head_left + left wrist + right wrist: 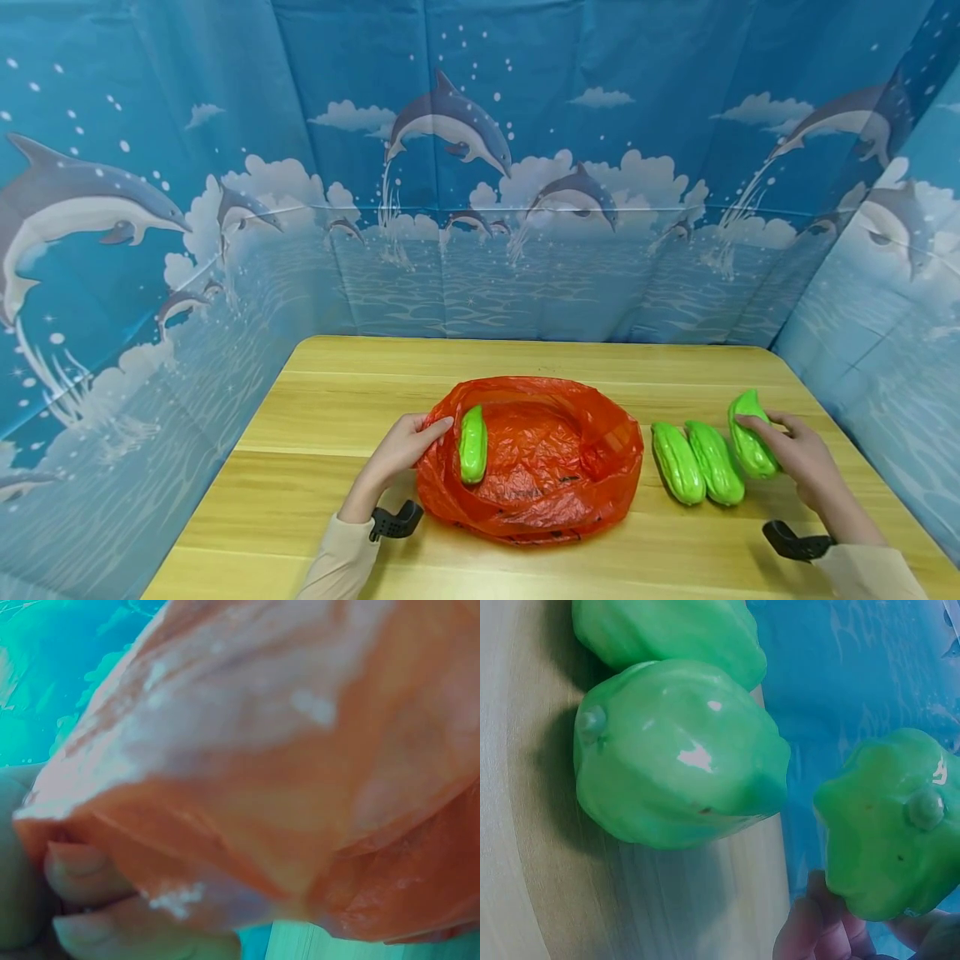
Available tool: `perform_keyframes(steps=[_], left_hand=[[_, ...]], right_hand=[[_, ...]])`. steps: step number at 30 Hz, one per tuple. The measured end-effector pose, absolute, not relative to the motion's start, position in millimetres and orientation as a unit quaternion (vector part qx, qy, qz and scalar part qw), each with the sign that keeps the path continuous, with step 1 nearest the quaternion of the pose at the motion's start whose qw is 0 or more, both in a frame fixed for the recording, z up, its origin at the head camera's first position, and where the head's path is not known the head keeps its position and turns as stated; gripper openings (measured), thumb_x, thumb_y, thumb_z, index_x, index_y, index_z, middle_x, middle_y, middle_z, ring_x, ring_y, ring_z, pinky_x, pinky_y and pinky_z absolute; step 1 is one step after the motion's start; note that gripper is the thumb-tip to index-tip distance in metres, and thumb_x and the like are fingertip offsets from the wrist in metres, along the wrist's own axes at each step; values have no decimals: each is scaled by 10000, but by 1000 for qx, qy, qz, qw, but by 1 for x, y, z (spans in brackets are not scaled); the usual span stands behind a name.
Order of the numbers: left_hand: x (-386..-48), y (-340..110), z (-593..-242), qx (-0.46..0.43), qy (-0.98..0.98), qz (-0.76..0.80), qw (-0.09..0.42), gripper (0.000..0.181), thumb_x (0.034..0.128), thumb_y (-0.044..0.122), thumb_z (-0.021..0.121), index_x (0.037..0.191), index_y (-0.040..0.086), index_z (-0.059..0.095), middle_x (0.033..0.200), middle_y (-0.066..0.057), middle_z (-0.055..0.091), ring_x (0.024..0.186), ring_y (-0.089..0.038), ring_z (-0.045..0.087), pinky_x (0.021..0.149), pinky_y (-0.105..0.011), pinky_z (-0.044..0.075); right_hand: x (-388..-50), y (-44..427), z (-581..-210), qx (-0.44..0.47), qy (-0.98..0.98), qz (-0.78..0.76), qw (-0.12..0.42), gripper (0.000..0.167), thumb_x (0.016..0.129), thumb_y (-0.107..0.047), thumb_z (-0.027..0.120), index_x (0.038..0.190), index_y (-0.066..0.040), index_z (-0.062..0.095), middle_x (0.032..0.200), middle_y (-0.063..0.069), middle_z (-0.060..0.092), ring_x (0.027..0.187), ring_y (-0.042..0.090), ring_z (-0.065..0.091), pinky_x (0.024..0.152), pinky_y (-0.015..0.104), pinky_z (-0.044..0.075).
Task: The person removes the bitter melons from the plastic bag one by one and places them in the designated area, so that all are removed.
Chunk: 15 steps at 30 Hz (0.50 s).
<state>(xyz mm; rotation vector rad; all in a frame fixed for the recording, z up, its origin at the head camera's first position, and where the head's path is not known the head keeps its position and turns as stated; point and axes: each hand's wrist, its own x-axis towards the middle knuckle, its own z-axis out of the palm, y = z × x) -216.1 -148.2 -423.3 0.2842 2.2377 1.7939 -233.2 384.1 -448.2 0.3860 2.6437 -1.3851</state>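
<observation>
While the left hand [405,447] pinches a crinkled plastic bag [525,521], the right [806,457] grips a ridged vegetable [753,456].

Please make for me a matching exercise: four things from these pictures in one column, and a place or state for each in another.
1. left hand
2. right hand
3. red bag
4. dolphin curtain

A. holds a green vegetable
B. behind the table
C. grips the red bag's edge
D. lies wide open

Right pairs: 1-C, 2-A, 3-D, 4-B
</observation>
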Motion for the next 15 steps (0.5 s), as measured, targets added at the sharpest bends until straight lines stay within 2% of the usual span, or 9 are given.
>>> perform_keyframes(steps=[6,15], left_hand=[[-224,-150,-436,92,771,616,129,365,995,223,519,838,-104,561,688,-170,603,557,-162,598,527,-263,497],[-233,-153,-454,91,771,619,119,390,958,330,573,923,-56,622,692,-117,626,569,-163,617,529,-276,508]], right_hand=[[-233,385,-451,132,876,-460,68,970,919,-619,414,1452,116,72,1384,419,167,1118,492,405,707,399,482],[-233,389,-454,142,873,-461,78,990,914,-626,416,1450,116,38,1409,431,91,1183,536,321,790,491,454]])
